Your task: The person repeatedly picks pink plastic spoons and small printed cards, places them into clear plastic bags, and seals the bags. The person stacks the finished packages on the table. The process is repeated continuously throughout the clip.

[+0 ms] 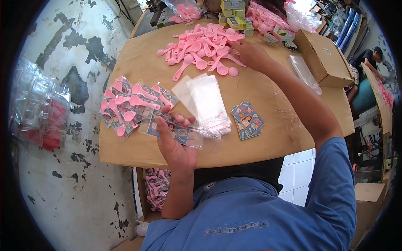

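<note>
My left hand (173,140) holds a clear plastic sleeve with a printed picture card inside (176,133), near the table's front edge. My right hand (250,54) reaches far across to the heap of loose pink plastic spoons (201,46) and touches spoons at its right side. Between the hands lies a stack of empty clear sleeves (207,102). A small pile of picture cards (248,120) lies to the right of that stack. Finished packets with pink spoons and cards (130,106) are piled at the left of the table.
The brown wooden table (268,142) carries a cardboard box (324,58) at the right, small card boxes (234,16) and bags of pink spoons (184,10) at the back. Bagged red items (39,113) lie on the floor left. Another person (368,62) sits far right.
</note>
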### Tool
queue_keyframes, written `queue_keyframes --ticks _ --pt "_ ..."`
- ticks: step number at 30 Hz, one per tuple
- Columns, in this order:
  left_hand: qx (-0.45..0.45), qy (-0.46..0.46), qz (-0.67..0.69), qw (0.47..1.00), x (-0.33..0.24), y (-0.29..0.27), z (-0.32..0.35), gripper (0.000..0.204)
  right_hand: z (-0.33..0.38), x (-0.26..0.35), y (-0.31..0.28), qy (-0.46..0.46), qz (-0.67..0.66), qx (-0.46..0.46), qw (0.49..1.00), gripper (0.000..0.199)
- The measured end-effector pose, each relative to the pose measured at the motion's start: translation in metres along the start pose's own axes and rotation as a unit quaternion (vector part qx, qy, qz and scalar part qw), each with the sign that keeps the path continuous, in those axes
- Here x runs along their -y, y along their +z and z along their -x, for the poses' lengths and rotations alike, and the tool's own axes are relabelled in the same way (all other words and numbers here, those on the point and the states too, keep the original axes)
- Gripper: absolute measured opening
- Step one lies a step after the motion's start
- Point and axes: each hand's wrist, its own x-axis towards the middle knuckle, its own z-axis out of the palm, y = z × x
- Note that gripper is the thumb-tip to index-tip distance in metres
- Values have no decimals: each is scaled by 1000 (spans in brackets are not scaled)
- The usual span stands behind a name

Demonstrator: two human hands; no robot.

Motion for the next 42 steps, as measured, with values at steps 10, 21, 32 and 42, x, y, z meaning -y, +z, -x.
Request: queue_keyframes --ticks 10,21,32,42 --pt "-35 46 54 997 3 3 -22 44 69 40 -95 81 -290 -272 914 20" --pt "19 97 79 992 9 2 -31 42 179 177 -88 295 -676 -147 659 12" --pt "66 -63 104 990 36 25 -14 51 163 199 -72 206 -775 -75 593 20" --pt "88 -163 113 976 41 21 -5 44 157 209 -52 223 -682 -148 680 41"
